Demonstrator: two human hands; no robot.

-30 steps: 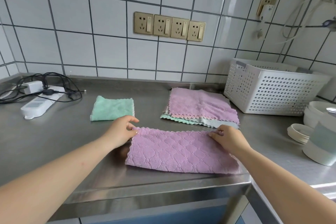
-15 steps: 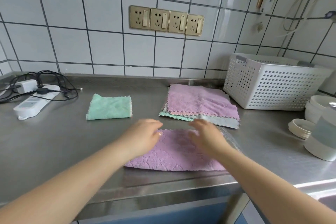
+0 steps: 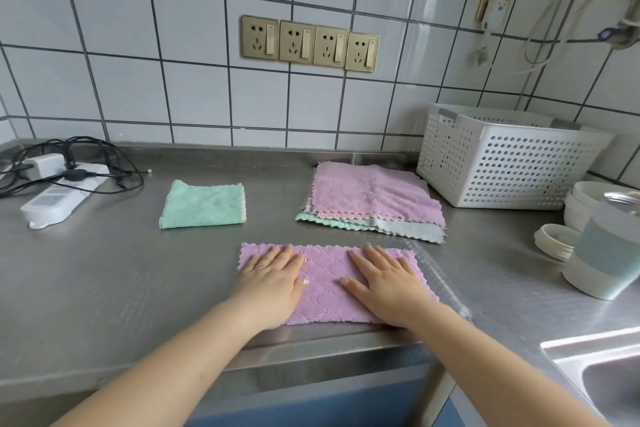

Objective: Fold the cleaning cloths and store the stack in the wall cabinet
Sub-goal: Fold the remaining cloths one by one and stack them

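We press our left hand (image 3: 268,282) and right hand (image 3: 389,284), fingers flat, on the folded quilted purple microfibre cloth (image 3: 329,282). It lies rectangular with scalloped edges on the brushed steel counter (image 3: 104,270)

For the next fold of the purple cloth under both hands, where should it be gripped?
Probably its short left edge: pinch both corners of the purple cloth from the left beside the left hand, then carry them toward the right hand. It lies flat, longer left to right.
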